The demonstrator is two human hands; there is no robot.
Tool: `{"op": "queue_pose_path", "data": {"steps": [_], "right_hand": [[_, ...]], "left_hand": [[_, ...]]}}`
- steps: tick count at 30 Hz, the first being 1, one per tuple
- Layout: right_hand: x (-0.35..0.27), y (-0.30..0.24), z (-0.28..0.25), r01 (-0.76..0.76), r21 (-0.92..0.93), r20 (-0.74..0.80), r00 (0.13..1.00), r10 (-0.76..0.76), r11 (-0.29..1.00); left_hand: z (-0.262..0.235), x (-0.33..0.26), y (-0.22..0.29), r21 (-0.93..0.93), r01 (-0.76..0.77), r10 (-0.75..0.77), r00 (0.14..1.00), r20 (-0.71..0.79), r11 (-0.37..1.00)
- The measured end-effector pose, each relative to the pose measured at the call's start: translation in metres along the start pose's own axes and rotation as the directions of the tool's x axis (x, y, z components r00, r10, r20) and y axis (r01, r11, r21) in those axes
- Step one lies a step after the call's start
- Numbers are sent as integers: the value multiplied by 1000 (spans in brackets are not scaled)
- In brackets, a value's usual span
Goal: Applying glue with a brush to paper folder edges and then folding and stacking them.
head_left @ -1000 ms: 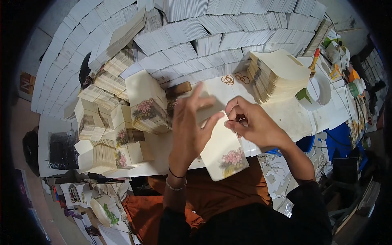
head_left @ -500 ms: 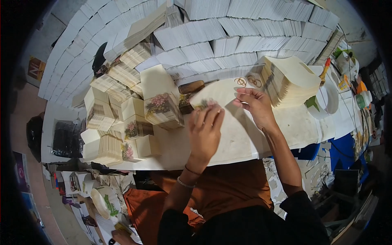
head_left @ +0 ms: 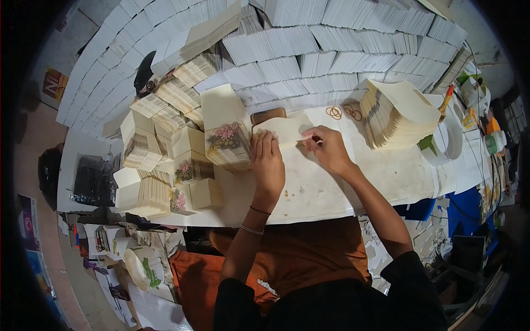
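Observation:
A cream paper sheet [head_left: 291, 128] with a faint floral print at its left end is held between my hands over the table. My left hand [head_left: 268, 165] closes on that left end, its fingers together over the print and its thumb hidden. My right hand [head_left: 328, 149] pinches the sheet's lower right edge between thumb and fingertips. Just left of my left hand stands a tall stack of cream sheets with pink flowers on its side [head_left: 227, 135]. A brown block-shaped object [head_left: 269, 115] lies behind the sheet.
Smaller cream stacks [head_left: 154, 196] crowd the table's left. A large curved cream stack [head_left: 395, 118] stands right of my hands, with rubber bands [head_left: 334, 112] beside it. Farther right are a white round tub [head_left: 446, 144] and a red-handled brush [head_left: 447, 99]. White paper blocks [head_left: 287, 69] form a wall behind.
My right hand has moved down and left, now pinching the sheet's lower edge. My left hand lies flatter at the left end. The sheet has come lower, and the view has shifted slightly.

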State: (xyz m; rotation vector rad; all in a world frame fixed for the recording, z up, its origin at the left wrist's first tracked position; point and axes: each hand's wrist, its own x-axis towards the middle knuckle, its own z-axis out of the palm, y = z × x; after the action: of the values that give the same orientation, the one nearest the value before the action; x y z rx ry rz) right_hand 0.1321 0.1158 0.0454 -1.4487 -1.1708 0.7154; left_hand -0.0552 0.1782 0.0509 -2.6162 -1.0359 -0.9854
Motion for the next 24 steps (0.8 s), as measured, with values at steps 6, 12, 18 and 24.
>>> {"op": "queue_pose_path", "data": {"steps": [6, 12, 18, 24], "right_hand": [[-8, -14, 0, 388, -498, 58, 907, -417, 776], [-2, -10, -10, 506, -606, 208, 846, -492, 614], [9, -2, -4, 545, -553, 402, 837, -371, 630], [17, -3, -6, 529, -586, 477, 837, -266, 613]], "left_hand": [[-3, -11, -2, -20, 39, -35, 989, 147, 999], [-6, -1, 8, 87, 46, -59, 986, 153, 995], [19, -7, -6, 131, -18, -7, 982, 187, 991], [34, -5, -18, -83, -52, 67, 978, 195, 995]]}}
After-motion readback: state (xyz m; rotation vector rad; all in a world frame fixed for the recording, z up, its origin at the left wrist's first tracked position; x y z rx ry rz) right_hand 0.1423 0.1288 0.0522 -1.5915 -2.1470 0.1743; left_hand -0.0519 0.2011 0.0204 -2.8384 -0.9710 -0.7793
